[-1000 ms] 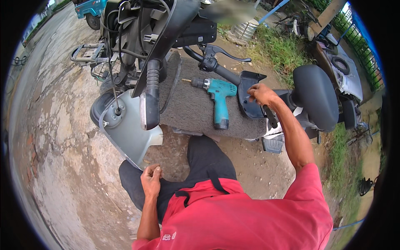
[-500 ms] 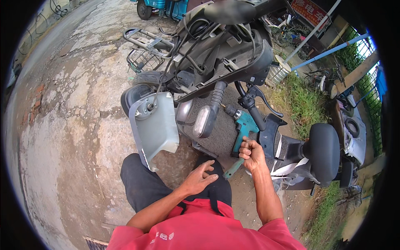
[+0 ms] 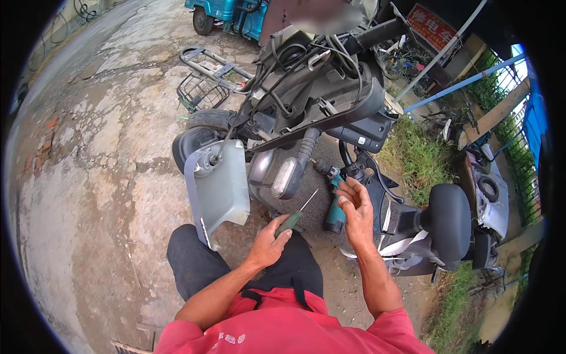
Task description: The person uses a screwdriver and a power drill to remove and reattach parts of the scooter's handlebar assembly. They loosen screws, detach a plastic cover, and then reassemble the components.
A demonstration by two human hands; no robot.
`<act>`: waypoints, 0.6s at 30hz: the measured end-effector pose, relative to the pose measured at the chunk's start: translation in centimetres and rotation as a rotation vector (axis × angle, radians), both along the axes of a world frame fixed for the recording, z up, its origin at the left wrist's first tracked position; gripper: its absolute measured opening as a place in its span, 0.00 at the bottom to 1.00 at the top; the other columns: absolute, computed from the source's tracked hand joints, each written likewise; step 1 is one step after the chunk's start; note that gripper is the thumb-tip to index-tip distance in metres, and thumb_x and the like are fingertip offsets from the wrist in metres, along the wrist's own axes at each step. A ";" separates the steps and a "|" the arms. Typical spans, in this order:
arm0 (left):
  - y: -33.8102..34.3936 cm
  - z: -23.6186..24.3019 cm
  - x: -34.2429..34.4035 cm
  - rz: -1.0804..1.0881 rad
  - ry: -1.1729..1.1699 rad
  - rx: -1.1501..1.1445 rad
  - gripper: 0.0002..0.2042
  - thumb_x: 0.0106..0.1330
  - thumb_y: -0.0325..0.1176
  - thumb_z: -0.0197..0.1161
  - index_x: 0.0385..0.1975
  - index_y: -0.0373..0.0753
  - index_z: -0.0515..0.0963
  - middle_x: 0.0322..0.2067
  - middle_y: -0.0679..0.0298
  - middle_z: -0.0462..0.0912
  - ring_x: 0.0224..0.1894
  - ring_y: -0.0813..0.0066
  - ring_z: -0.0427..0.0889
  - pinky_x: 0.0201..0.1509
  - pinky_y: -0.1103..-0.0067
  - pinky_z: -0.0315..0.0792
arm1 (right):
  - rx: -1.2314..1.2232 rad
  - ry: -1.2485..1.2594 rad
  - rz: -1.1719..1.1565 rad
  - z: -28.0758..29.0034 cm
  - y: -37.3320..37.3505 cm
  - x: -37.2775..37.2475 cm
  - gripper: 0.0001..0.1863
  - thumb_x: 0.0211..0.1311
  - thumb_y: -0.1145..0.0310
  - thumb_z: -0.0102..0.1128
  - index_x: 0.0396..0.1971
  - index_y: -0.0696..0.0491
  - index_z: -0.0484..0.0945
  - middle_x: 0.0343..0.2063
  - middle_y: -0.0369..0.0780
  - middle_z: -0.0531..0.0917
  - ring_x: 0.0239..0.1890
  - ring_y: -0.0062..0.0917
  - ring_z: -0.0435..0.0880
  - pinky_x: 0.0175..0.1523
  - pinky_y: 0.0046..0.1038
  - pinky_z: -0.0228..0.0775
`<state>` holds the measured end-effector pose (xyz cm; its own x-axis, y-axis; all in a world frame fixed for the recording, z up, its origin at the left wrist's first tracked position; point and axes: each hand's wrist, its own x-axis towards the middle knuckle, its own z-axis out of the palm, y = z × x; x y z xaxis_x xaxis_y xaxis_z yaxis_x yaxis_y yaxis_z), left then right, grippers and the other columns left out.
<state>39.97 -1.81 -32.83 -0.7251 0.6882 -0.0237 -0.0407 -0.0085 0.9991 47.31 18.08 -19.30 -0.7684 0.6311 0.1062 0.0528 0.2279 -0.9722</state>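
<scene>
My left hand (image 3: 269,242) is closed round the green handle of a screwdriver (image 3: 289,225); its thin metal shaft points up and to the right. To its right, my right hand (image 3: 355,206) is raised with its fingers half bent and the thumb apart, and I see nothing in it. Just beyond that hand, a teal and black cordless drill (image 3: 335,217) rests on the scooter's grey footboard (image 3: 306,203), partly hidden by the fingers. A turn signal light (image 3: 287,178) on a ribbed stalk sits ahead of the screwdriver tip.
An electric scooter with exposed cables (image 3: 289,56) stands before me. A light grey panel (image 3: 221,186) hangs at its left, and its black seat (image 3: 449,221) is at right. Farther off are a metal rack with a basket (image 3: 203,91), a blue three-wheeler (image 3: 224,17) and grass (image 3: 421,156).
The screwdriver has passed from my right hand to my left, its shaft now showing. My right hand has risen slightly and loosened. The view has shifted a little.
</scene>
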 end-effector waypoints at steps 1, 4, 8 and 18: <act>0.4 -0.6 -0.8 0.067 0.070 -0.015 0.22 0.74 0.36 0.59 0.64 0.33 0.73 0.45 0.48 0.86 0.45 0.58 0.87 0.53 0.68 0.77 | 0.161 0.016 0.024 1.9 -0.3 0.0 0.30 0.65 0.76 0.59 0.67 0.63 0.67 0.60 0.49 0.78 0.61 0.31 0.79 0.62 0.32 0.74; 2.2 0.6 -3.1 0.185 0.228 -0.021 0.21 0.73 0.36 0.61 0.60 0.29 0.74 0.52 0.40 0.83 0.56 0.41 0.82 0.60 0.62 0.74 | 0.404 0.117 0.086 7.1 -0.6 -0.2 0.29 0.63 0.77 0.61 0.66 0.63 0.68 0.58 0.48 0.80 0.59 0.31 0.80 0.61 0.32 0.75; 5.2 1.1 -5.6 0.215 0.410 -0.189 0.22 0.72 0.34 0.61 0.62 0.31 0.72 0.49 0.38 0.82 0.56 0.37 0.80 0.57 0.58 0.75 | 0.682 0.247 0.094 12.7 0.2 -2.6 0.27 0.64 0.72 0.64 0.63 0.59 0.72 0.57 0.45 0.80 0.56 0.29 0.82 0.55 0.31 0.78; 10.8 0.9 -6.4 0.096 0.676 -0.424 0.29 0.68 0.34 0.65 0.68 0.41 0.64 0.54 0.45 0.71 0.45 0.36 0.83 0.51 0.49 0.78 | 1.163 0.162 0.140 19.7 -0.2 -6.1 0.28 0.65 0.57 0.68 0.61 0.55 0.76 0.58 0.46 0.77 0.45 0.30 0.83 0.48 0.32 0.77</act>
